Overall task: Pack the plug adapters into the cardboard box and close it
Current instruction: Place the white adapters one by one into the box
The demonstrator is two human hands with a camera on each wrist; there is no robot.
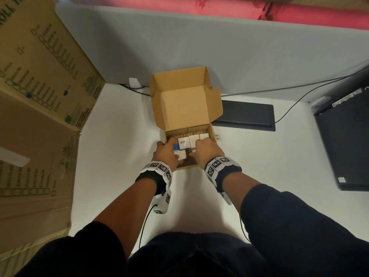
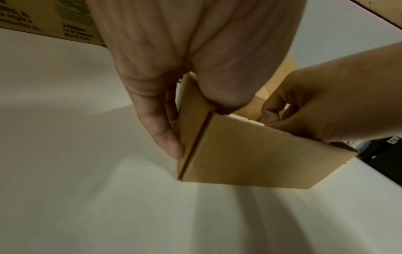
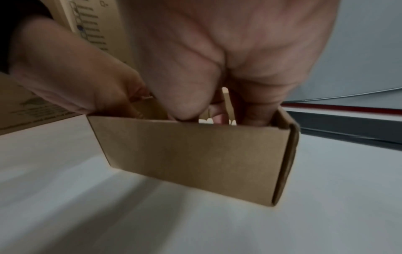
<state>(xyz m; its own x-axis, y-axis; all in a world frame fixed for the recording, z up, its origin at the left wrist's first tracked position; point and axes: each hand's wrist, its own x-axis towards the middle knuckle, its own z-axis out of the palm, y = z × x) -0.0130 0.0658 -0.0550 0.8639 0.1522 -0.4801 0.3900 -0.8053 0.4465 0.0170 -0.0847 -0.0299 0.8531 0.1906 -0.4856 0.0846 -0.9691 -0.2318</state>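
A small brown cardboard box (image 1: pixel 212 133) (image 2: pixel 250 154) (image 3: pixel 195 151) stands on the white table with its lid (image 1: pixel 185 104) raised at the back. Several white plug adapters (image 1: pixel 184 143) and a blue one (image 1: pixel 176 146) lie inside. My left hand (image 1: pixel 164 154) (image 2: pixel 156 103) grips the box's near-left corner, fingers (image 2: pixel 172 147) outside the left wall and thumb over the rim by a white adapter (image 1: pixel 181 156). My right hand (image 1: pixel 207 150) (image 3: pixel 217 68) reaches into the right half, fingers curled down around a white adapter (image 3: pixel 206 121). Its fingertips are hidden.
A large printed carton (image 1: pixel 40 96) fills the left side. To the right of the box lie a flat black device (image 1: pixel 245 114) and a dark laptop (image 1: pixel 347 136), with cables (image 1: pixel 289 88) along the grey partition (image 1: pixel 179 37) behind.
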